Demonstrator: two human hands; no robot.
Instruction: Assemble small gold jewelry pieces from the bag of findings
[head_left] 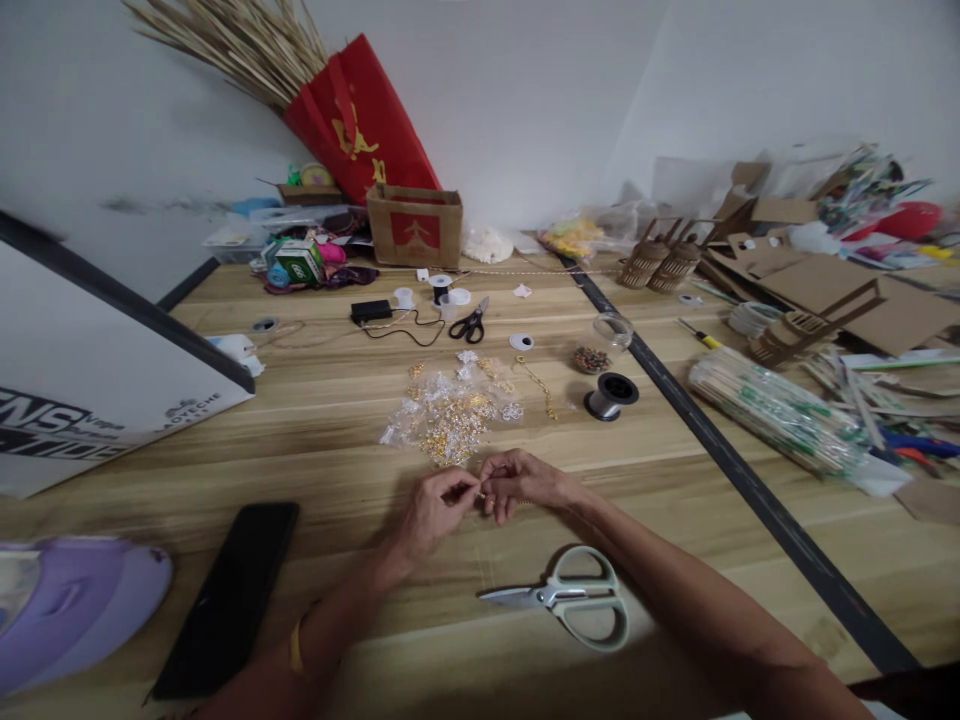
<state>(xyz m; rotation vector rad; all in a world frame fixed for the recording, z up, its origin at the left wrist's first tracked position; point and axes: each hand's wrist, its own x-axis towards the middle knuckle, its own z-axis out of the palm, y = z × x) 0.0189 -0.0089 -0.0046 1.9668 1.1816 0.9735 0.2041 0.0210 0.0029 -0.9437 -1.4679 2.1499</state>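
Just in front of a glittering pile of gold and silver jewellery findings (454, 430), my two hands meet fingertip to fingertip. My left hand (433, 508) is closed in a pinch, thumb against index finger. My right hand (525, 480) pinches too, its other fingers curled. Something tiny and shiny shows between them, too small to name; a bit of gold-coloured chain or beading (523, 503) peeks out below the right hand. Closer to me lie scissors with pale green handles (585, 598), blades pointing left. Beyond the right hand are a short gold chain (541, 385) and a spool of wire (611, 398).
A jar of small beads (592, 360), black scissors (469, 322) and a black adapter (371, 311) sit farther back. A dark phone (229, 600) lies at left, near a white box (112, 380). Bagged sticks (780, 415) and cardboard (840, 290) cover the right side.
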